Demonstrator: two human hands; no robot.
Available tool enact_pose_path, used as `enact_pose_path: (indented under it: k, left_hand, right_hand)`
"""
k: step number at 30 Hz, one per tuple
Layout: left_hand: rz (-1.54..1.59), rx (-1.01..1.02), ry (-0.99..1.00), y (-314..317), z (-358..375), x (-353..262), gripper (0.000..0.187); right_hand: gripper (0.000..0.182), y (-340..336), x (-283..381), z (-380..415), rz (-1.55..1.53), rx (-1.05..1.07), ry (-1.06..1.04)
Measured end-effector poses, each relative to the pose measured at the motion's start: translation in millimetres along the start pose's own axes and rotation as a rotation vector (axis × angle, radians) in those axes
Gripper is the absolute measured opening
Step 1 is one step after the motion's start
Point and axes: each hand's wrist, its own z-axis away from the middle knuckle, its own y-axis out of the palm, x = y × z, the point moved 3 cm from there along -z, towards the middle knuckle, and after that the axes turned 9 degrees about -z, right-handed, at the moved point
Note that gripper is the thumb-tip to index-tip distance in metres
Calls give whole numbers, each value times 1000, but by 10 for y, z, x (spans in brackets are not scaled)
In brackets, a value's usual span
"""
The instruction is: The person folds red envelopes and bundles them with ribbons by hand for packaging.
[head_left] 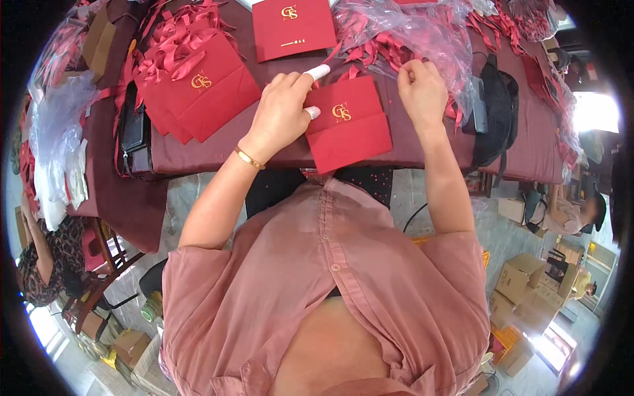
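A flat red paper bag (350, 135) with a gold monogram lies in front of me near the table edge, a ribbon handle at its top. My left hand (281, 109) is at its left side, with white coverings on the thumb and index finger. Those two fingers are apart, the thumb at the bag's edge and the index finger stretched toward the ribbon. To the right of the bag, my right hand (422, 92) has its fingers curled into a pinch beside loose red ribbons. Whatever is between those fingertips, if anything, is too small to make out.
Stacked red bags with ribbons (205, 89) lie at left, and another red bag (294, 30) lies behind. Clear plastic wrap (422, 33) covers ribbons at back right. A black backpack (495, 112) and a phone (479, 105) are at right. Another person (43, 257) sits at far left.
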Motion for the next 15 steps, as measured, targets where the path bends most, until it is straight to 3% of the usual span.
enact_pose_path:
  k: [4,7,13,15]
  left_hand:
    - [199,99,-34,16,11,52,65]
    - [433,194,-139,59,23,117,63]
    - [762,219,-259,47,86,201,59]
    - [712,180,-264,40,105,237,58]
  right_hand:
    - [7,38,87,-41,-65,-23,-187]
    - [17,211,172,-167,-50,73,-411]
    - [10,398,127,-293,29,225,-467]
    - [10,357,101,-273,-71,139,-493]
